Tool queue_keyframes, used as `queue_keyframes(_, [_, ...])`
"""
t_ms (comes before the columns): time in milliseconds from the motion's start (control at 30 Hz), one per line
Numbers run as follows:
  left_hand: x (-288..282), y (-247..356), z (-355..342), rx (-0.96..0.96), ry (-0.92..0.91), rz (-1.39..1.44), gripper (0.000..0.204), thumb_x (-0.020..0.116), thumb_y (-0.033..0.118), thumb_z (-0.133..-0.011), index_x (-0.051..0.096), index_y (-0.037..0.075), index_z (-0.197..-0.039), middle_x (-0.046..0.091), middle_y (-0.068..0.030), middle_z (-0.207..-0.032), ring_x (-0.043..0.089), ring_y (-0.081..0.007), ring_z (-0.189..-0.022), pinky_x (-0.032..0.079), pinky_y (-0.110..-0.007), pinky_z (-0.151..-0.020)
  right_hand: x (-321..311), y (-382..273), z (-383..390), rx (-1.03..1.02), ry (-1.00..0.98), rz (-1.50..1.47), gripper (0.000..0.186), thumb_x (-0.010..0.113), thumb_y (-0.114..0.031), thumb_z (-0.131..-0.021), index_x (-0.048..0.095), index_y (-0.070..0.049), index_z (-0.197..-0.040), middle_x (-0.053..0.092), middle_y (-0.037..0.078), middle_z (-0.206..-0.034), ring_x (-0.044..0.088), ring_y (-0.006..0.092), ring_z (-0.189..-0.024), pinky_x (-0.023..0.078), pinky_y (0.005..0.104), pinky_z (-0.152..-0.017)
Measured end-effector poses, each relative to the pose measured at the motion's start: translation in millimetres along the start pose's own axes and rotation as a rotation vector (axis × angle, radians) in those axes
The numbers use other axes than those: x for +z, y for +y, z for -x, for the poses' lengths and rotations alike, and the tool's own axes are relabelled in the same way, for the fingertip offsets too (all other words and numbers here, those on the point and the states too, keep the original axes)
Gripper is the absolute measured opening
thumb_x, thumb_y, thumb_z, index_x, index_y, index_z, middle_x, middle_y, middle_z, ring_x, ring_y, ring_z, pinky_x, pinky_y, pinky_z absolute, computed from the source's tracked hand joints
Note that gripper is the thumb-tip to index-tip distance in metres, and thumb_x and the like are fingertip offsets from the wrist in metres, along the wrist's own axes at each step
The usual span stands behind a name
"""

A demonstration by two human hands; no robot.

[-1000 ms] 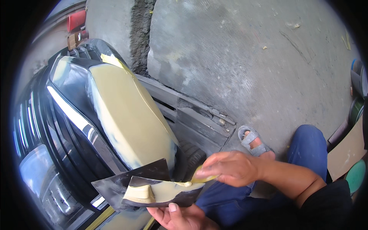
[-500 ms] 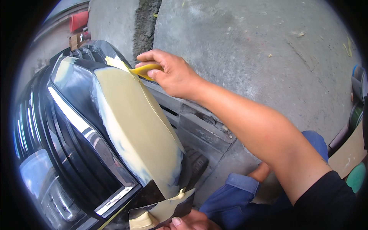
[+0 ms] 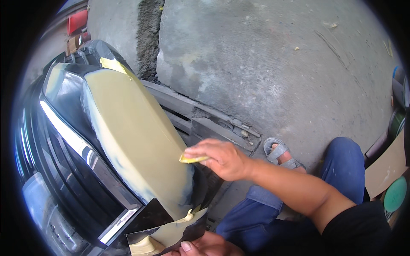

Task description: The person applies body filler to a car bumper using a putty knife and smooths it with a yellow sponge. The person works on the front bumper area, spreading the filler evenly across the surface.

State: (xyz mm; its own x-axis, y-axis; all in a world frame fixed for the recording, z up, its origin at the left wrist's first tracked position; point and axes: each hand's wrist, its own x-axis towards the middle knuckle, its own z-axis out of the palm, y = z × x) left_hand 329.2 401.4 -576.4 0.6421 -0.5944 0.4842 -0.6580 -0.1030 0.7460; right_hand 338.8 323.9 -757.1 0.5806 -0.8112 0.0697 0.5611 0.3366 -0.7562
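Observation:
A black car bumper stands to my left, with a broad tan layer of body filler over its corner and whitish sanded edges around it. Pinched in my right hand is a yellow spreader, beside the filler's lower right edge. At the bottom, my left hand holds a dark mixing board from beneath, thumb on its edge. Tan filler lies on that board in a thick lump and a smaller dab at its far corner. Yellow masking tape sticks to the bumper's far end.
A grey wooden pallet lies beside the bumper on the concrete floor. My sandalled foot and bent knee are at right. Cardboard and a green disc lie at the right rim; a red container stands far left.
My right hand with the spreader has come from the bumper's taped far end toward me, down to the filler's near right side. My left hand still holds the board. The view has shifted slightly.

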Motion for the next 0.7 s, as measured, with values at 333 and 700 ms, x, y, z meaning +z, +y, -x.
queue_keyframes(333, [-9.0, 3.1, 7.4, -0.052, 0.058, 0.022, 0.059, 0.044, 0.0, -0.087, 0.03, -0.011, -0.143, 0.039, -0.0264, -0.144, 0.043, -0.0356, -0.131, 0.031, -0.046, -0.114, -29.7, 0.6, -9.1, 0.195, 0.091, 0.073, 0.047, 0.051, 0.003, -0.087, 0.046, -0.007, -0.132, 0.068, 0.011, -0.118, 0.061, 0.0327, -0.115, 0.047, 0.0413, -0.099])
queue_keyframes(700, [10.7, 19.7, 6.5, -0.208, 0.022, 0.013, 0.067, 0.05, 0.001, -0.083, 0.029, -0.005, -0.146, 0.042, -0.0259, -0.143, 0.05, -0.0372, -0.125, 0.038, -0.047, -0.109, -55.3, -39.7, -188.3, -0.226, 0.103, 0.29, 0.037, 0.049, 0.002, -0.091, 0.054, -0.004, -0.127, 0.068, 0.011, -0.116, 0.062, 0.0272, -0.114, 0.048, 0.038, -0.098])
